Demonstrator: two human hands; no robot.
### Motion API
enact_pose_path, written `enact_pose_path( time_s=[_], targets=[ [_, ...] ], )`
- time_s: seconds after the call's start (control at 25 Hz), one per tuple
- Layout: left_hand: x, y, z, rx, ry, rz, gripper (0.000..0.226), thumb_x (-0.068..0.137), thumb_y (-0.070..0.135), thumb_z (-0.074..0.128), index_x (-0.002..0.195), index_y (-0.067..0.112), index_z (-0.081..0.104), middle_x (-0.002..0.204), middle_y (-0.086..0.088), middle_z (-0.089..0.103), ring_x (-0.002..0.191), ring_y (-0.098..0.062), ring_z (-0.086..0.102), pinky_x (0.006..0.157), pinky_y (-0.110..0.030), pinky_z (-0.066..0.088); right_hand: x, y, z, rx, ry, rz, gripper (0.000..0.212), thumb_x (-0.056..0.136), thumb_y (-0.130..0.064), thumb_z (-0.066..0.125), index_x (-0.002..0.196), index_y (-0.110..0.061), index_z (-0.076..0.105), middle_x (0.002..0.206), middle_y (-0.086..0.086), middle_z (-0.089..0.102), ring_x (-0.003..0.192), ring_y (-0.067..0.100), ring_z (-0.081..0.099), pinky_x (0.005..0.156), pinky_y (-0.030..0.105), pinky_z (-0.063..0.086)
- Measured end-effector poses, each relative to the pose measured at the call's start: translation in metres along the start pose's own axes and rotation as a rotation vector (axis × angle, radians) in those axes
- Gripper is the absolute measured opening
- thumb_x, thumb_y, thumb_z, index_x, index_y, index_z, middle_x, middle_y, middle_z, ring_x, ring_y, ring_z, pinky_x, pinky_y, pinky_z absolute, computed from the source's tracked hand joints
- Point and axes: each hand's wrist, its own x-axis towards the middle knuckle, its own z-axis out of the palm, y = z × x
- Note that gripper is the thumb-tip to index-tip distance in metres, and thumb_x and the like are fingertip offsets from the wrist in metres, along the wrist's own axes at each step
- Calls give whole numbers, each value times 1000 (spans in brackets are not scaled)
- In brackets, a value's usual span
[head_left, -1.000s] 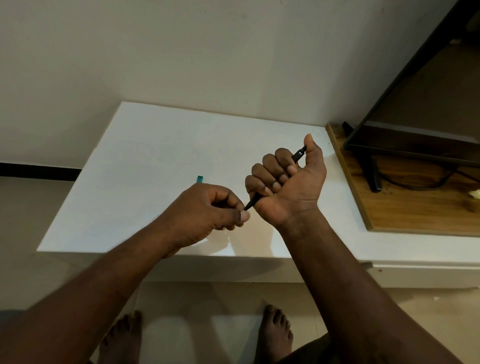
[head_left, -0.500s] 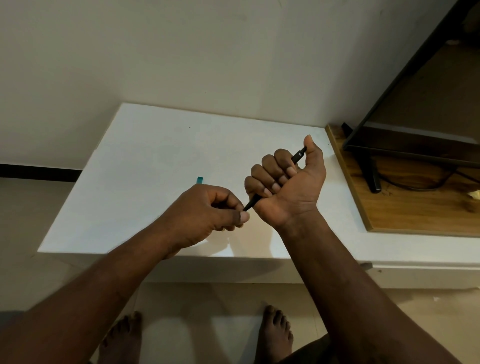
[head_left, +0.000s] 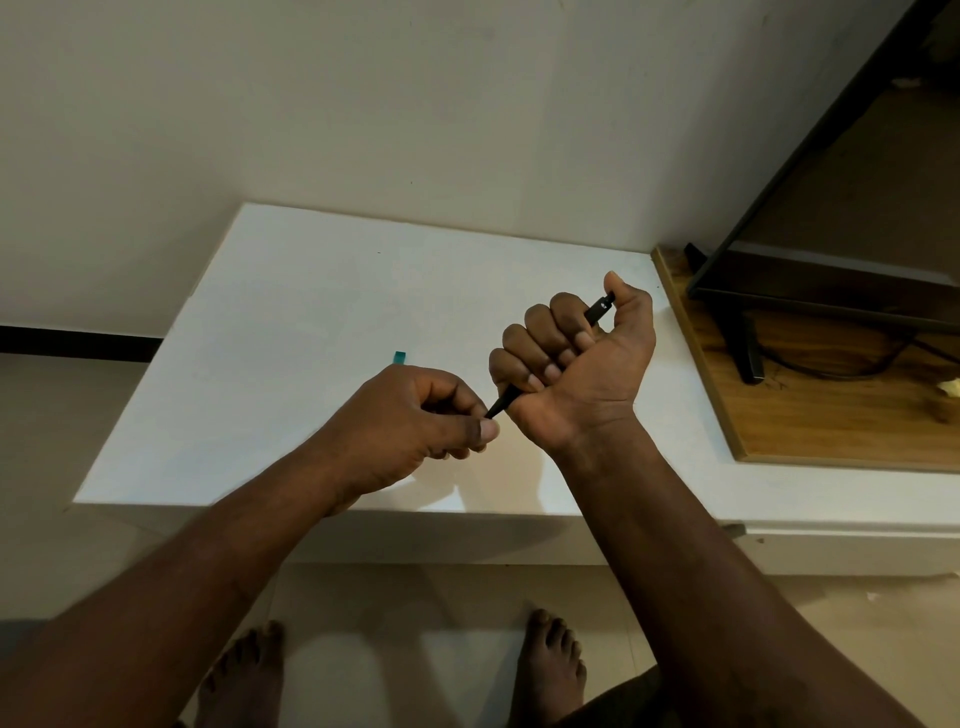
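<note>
My right hand (head_left: 576, 364) grips a slim black pen (head_left: 597, 310) in a fist above the white table (head_left: 291, 312), palm side toward me. The thumb presses on the pen's upper end, and the lower tip sticks out below the little finger. My left hand (head_left: 415, 415) is curled right at that tip, thumb and fingers pinching it. A small teal piece (head_left: 399, 357) shows just past the left knuckles. I cannot tell whether it is held or lies on the table.
A wooden board (head_left: 831, 415) lies on the table's right part. On it stand a dark monitor (head_left: 831, 291), its black foot and a cable. The pale wall rises behind the table. My bare feet (head_left: 550, 660) are on the tiled floor below the front edge.
</note>
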Motion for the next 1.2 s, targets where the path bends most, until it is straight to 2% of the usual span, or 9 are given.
enact_pose_path(
  time_s=[0.24,0.44,0.64,0.84,1.0,1.2],
  targets=[
    [0,-2,0,-2,-7,6,7,85,33,80,83,26,78,82,1,79,79,-15,74,76,-33,60,-1,1,1,-8,-5,4,60,94,-62,48,58,-21,22,50,-5,16,42,12,13,45,25,14],
    [1,-1,0,0,-2,7,8,84,35,79,82,27,78,82,1,79,79,-16,74,77,-35,59,0,0,1,-20,-30,-12,55,93,-54,46,57,-21,21,49,-5,16,41,13,14,44,25,14],
    [0,-1,0,-2,-8,6,9,84,34,80,83,25,78,82,0,79,79,-16,74,77,-36,60,-1,1,1,-22,-12,-6,58,93,-59,47,59,-20,20,51,-5,15,42,13,13,45,26,13],
    [1,-1,-1,-7,2,5,8,85,33,80,82,26,78,82,0,79,79,-17,74,79,-39,60,-1,0,1,-26,-33,-30,54,93,-53,45,58,-20,21,50,-4,16,41,12,14,44,24,15],
    [0,-1,0,1,-3,10,8,85,34,80,83,27,78,82,0,79,78,-16,74,78,-38,60,-2,1,2,-21,-10,-14,59,94,-61,47,58,-20,21,51,-5,15,42,12,12,45,25,13],
    [0,0,0,3,6,3,9,85,33,79,83,24,78,82,0,79,79,-17,74,79,-38,60,-2,1,2,-36,-17,-33,55,94,-54,44,58,-20,22,50,-5,16,42,12,13,45,24,15]
  ],
)
